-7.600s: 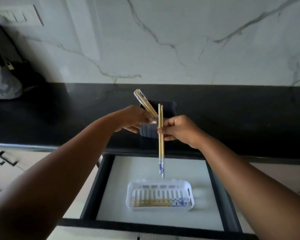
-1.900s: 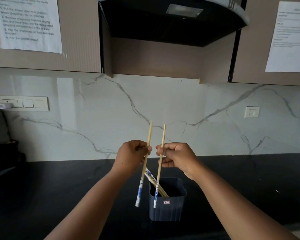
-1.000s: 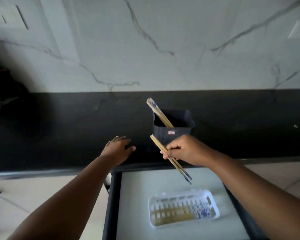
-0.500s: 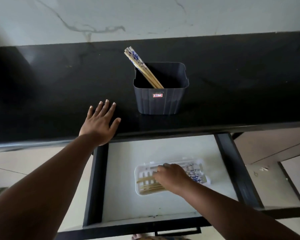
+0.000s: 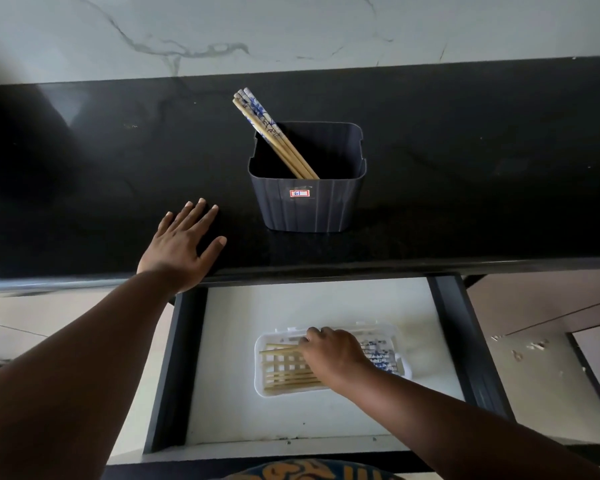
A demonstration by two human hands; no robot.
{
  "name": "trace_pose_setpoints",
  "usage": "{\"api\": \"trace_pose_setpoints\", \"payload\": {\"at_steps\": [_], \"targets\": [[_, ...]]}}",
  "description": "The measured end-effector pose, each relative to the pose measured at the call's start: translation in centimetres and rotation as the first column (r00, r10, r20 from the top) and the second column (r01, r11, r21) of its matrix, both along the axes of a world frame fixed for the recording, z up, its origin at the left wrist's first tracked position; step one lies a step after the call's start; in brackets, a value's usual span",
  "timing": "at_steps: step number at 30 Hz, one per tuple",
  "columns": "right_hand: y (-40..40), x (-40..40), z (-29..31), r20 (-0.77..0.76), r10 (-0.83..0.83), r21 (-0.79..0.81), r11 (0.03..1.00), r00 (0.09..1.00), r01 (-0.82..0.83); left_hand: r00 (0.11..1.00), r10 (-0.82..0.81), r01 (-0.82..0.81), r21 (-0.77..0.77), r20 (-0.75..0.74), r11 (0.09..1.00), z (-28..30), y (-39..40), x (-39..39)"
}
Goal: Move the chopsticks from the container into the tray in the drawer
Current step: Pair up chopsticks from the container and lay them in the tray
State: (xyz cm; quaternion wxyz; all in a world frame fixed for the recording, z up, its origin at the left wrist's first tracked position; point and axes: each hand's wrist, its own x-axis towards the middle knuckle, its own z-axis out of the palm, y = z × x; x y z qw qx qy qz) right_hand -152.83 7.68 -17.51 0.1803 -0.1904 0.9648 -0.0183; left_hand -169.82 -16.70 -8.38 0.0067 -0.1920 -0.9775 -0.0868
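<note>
A dark blue square container (image 5: 307,209) stands on the black counter, with several blue-patterned wooden chopsticks (image 5: 274,136) leaning to its back left corner. Below it the drawer (image 5: 291,306) is pulled out, and a white slotted tray (image 5: 260,372) lies inside. Several chopsticks (image 5: 288,379) lie lengthwise in the tray. My right hand (image 5: 333,355) is down in the tray, its fingers curled on a pair of chopsticks that stick out to the left. My left hand (image 5: 182,247) lies flat on the counter edge, left of the container, fingers spread.
The black counter (image 5: 465,168) runs the full width under a marble wall. The drawer's dark side rails (image 5: 465,341) frame a white floor. Tiled floor shows at the right of the drawer.
The view has come closer to the drawer. My right hand has stayed in the tray and shifted slightly over the chopsticks. My left hand keeps resting on the counter edge.
</note>
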Motion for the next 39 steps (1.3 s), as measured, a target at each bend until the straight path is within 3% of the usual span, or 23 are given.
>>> {"api": "trace_pose_setpoints", "payload": {"at_steps": [14,21,26,29,32,34,36,39], "targets": [[1.0,-0.7,-0.7,0.069,-0.108,0.019,0.994,0.992,0.107,1.000,0.013,-0.013,-0.025,-0.003,1.000,0.1,0.0,0.0],[1.3,-1.1,0.1,0.151,-0.023,0.013,1.000,0.988,0.021,1.000,0.011,-0.011,-0.018,-0.010,1.000,-0.2,-0.1,-0.1],[1.4,-2.8,5.2,0.279,-0.233,-0.213,0.931,0.932,0.296,1.000,0.014,-0.014,-0.009,-0.011,1.000,-0.1,0.0,0.0],[1.3,-4.1,10.5,0.493,-0.163,-0.327,0.876,0.855,0.355,1.000,0.016,-0.016,-0.005,-0.012,1.000,0.0,0.0,-0.1],[1.2,-5.5,17.1,0.670,-0.029,-0.487,0.737,0.742,0.469,1.000,0.020,-0.020,-0.003,-0.020,1.000,0.1,0.0,0.0],[1.6,-7.1,20.6,0.554,-0.040,-0.625,0.640,0.832,0.447,0.999,0.024,-0.024,-0.002,-0.021,1.000,0.1,0.1,0.0],[2.2,-9.2,23.3,0.299,-0.190,-0.739,0.573,0.935,0.353,1.000,0.022,-0.022,-0.001,-0.018,1.000,0.2,0.2,0.0],[2.7,-12.9,25.7,-0.124,-0.425,-0.753,0.629,0.897,0.194,1.000,0.019,-0.019,0.001,-0.012,1.000,0.3,0.1,0.0]]}}
